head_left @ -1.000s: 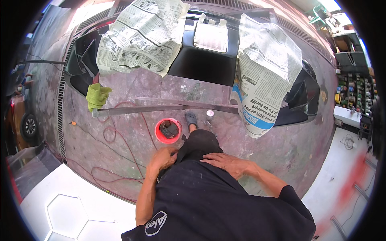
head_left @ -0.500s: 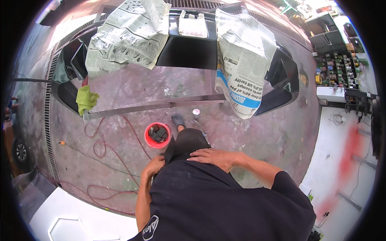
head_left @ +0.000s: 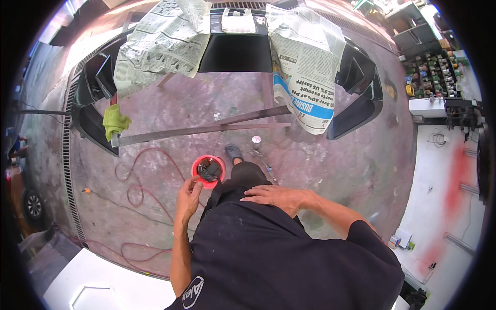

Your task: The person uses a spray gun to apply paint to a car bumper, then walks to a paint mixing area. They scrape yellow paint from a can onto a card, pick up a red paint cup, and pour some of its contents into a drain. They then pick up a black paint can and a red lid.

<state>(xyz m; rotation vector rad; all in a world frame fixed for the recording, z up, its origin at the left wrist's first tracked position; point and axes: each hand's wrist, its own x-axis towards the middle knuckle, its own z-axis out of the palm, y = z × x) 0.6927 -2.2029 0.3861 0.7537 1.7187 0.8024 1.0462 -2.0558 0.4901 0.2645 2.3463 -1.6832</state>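
My right hand [head_left: 276, 197] lies flat on my dark-clothed thigh, fingers stretched out and holding nothing. My left hand [head_left: 190, 194] is raised just beside the red bucket [head_left: 222, 175], its fingers loosely apart with nothing visible in them. Dark, blocky items [head_left: 209, 170] sit inside the bucket; their kind I cannot make out. Ahead stands a black car bumper [head_left: 235, 57], partly covered by newspaper sheets [head_left: 157, 54] on the left and another newspaper sheet [head_left: 307, 62] on the right. A lime-green cloth [head_left: 116, 123] hangs at the left end of a stand bar [head_left: 170, 135].
A red hose [head_left: 137, 194] loops over the stained floor at the left. A small round-topped can [head_left: 257, 139] stands beyond my foot [head_left: 234, 151]. Shelves of small bottles [head_left: 431, 75] and a white panel [head_left: 439, 170] with red overspray line the right side. A drain grate [head_left: 66, 170] runs along the left.
My left hand has risen from beside my hip to the bucket, and its fingers have come apart. The right hand stays on my thigh. The whole view has shifted slightly.
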